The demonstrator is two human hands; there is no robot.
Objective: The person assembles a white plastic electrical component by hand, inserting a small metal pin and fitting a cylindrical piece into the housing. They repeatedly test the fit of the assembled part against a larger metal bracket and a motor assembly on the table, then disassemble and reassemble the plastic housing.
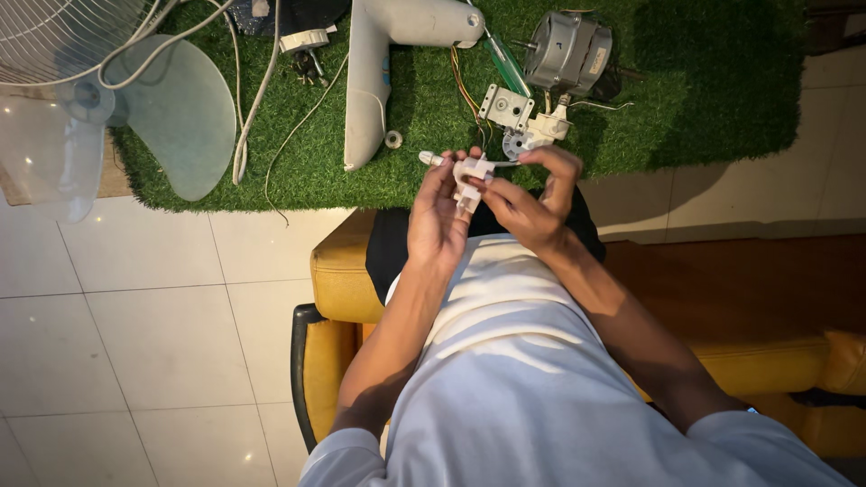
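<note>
Both my hands meet over the near edge of a green turf mat [704, 99]. My left hand [437, 216] grips a small white plastic part [469, 173] with a rounded tip sticking out to the left. My right hand [532, 194] pinches the same part from the right, where a thin metal pin shows. Just beyond my fingers lie a white gear housing [532, 135] and a small metal synchronous motor [505, 106] with coloured wires.
On the mat lie a grey fan motor [568, 52], a white fan neck housing [374, 77], a green-handled screwdriver [507, 61], cables and a small washer [393, 139]. A translucent fan blade [171, 108] and wire grille [54, 36] sit at left. I sit on a yellow chair [338, 271].
</note>
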